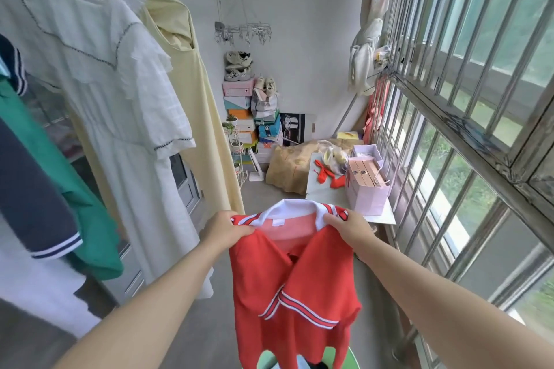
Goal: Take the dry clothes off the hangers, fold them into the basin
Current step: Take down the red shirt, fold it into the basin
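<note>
A red knitted polo shirt with a white collar and striped trim point(287, 272) is held up in the air, gripped at one shoulder by the left hand point(223, 231) and at the other by the right hand point(349, 229). Its lower part is seen over a light green plastic basin point(266, 361). A white short-sleeved dress point(120, 93) and a pale yellow dress point(198, 105) are hung at the left.

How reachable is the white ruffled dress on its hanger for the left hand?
Probably not yet: left hand and right hand both grip the red collared shirt. Otherwise the way to the white ruffled dress looks open.
</note>
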A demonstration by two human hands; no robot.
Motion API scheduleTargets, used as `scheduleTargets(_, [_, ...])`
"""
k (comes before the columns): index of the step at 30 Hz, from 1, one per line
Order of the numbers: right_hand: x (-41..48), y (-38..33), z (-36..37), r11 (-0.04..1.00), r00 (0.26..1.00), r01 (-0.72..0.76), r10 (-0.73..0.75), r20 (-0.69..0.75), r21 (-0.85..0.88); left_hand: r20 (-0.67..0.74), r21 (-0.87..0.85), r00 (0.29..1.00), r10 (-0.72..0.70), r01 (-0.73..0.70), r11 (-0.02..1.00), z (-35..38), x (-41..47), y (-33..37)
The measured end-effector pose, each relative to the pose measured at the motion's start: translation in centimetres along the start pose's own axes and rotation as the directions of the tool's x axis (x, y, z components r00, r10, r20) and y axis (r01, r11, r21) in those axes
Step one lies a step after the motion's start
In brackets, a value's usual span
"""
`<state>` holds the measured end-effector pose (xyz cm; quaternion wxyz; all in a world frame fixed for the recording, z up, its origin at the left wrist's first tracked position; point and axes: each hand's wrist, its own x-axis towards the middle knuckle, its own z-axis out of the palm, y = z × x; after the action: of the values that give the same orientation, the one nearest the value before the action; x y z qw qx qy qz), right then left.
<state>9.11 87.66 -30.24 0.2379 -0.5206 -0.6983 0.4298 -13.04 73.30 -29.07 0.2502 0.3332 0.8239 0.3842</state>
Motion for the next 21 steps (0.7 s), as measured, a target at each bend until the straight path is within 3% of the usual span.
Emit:
scheduleTargets(7, [0.0, -0.1, 1.3, 0.973, 0.989, -0.13, 0.14, -0.043, 0.19, -0.051, -0.239, 0.995, -0.086, 0.072, 0.968, 2.2, 0.2, 0.3])
scheduleTargets(11, [-0.6, -0.3, 2.4, 0.919, 0.971, -0.211, 0.237, -0.039, 0.332, -0.049, -0.488, 0.973, -0.227, 0.175, 0.855, 3.6, 0.2, 0.9])
scheduleTargets(15, [-1.2, -0.7, 3.5, 0.931, 0.978, -0.166, 0.198, -0.07, 0.324, -0.011, -0.582, 0.947, -0.32, 0.254, 0.772, 4.8, 0.6, 1.1])
scheduleTargets(21, [-2.3, -1.2, 4.9, 0.959, 0.998, -0.053, 0.063, -0.029, 0.278, 0.041, -0.629, 0.951, -0.306, 0.262, 0.732, 6.3, 0.3, 2.4])
